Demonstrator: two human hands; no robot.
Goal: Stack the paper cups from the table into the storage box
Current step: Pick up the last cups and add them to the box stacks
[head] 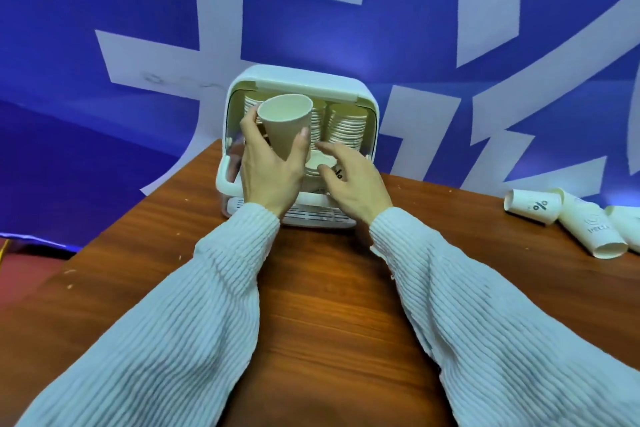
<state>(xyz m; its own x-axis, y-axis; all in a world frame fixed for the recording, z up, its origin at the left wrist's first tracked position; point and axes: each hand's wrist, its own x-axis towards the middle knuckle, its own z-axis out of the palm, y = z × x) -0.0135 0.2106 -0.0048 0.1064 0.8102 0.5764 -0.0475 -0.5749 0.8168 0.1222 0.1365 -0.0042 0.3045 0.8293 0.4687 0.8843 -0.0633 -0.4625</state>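
Left hand (268, 166) grips a paper cup (285, 123) before the storage box (301, 87), right hand (349, 180) pinches another cup (320, 163) inside

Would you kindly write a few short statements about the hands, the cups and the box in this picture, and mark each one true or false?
1. The left hand holds a single paper cup with its open mouth towards the camera. True.
2. The storage box holds no cups. False: stacks of cups stand inside it.
3. The right hand grips a cup lifted high above the box. False: it is low at the box front, its fingers at a cup stack there.
4. Loose cups lie on their sides on the table, to the right. True.
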